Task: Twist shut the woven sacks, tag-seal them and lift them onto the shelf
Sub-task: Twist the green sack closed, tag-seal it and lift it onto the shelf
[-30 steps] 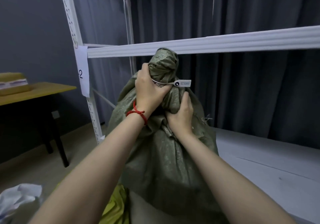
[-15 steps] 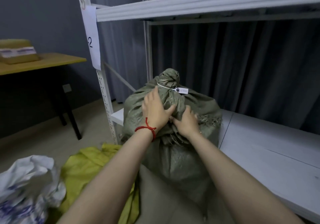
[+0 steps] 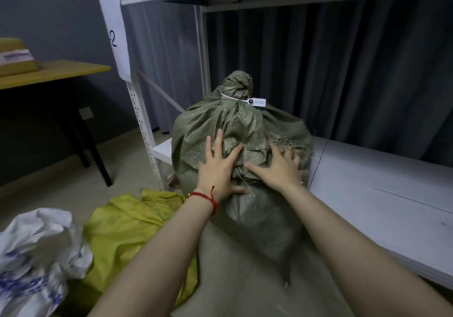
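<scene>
Item under inspection: green woven sack (image 3: 241, 160); it stands at the left end of the lowest shelf (image 3: 382, 209), hard by the white upright (image 3: 144, 130); its lower body bulges over the shelf's front edge toward the wearer, and whether the board bears all of it cannot be told.

Closure: neck (image 3: 236, 84) twisted into a tight knot-like bunch; white tag seal (image 3: 257, 101) cinched round it, tab pointing right; twisting and sealing judged complete on this sack.

Left hand (image 3: 220, 167): flat on the sack's front face, fingers straight and spread, thumb low; it presses and holds nothing; red cord (image 3: 206, 198) at the wrist. Right hand (image 3: 279, 167): likewise splayed against the cloth just beside a frayed seam (image 3: 289, 142), fingertips slightly dug in; nothing gripped.

Handling, as judged: cloth is soft, creased and somewhat slick, so flat palms will push it but not lift it; contents look bulky and yielding, weight probably moderate; best purchase is the twisted neck below the seal, with the other hand under the base; avoid pulling on the tag or the fraying.

Also noted: yellow sack (image 3: 127, 228) and white sack (image 3: 36, 243) on the floor at left, neither visibly sealed; a paper label (image 3: 117, 35) marked "2" on the upright; a yellow surface (image 3: 54, 71) at far left.
</scene>
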